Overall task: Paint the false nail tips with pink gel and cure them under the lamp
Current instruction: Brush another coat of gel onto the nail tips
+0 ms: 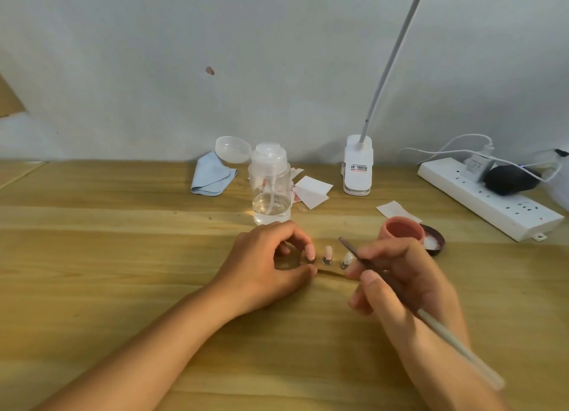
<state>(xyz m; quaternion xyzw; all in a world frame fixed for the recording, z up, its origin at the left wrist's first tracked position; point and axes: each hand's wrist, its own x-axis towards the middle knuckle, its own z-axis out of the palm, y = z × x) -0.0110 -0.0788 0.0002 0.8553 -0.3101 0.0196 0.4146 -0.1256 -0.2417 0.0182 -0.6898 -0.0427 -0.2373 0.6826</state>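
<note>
Beside nail tips [328,253] — brush [431,319], bristles far-left

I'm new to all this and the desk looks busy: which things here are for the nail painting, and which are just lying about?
In use: false nail tips, held by the left hand; brush in the right hand; pink gel pot; clip-on lamp.
Lying about: pump bottle, blue cloth, paper squares, power strip.
</note>
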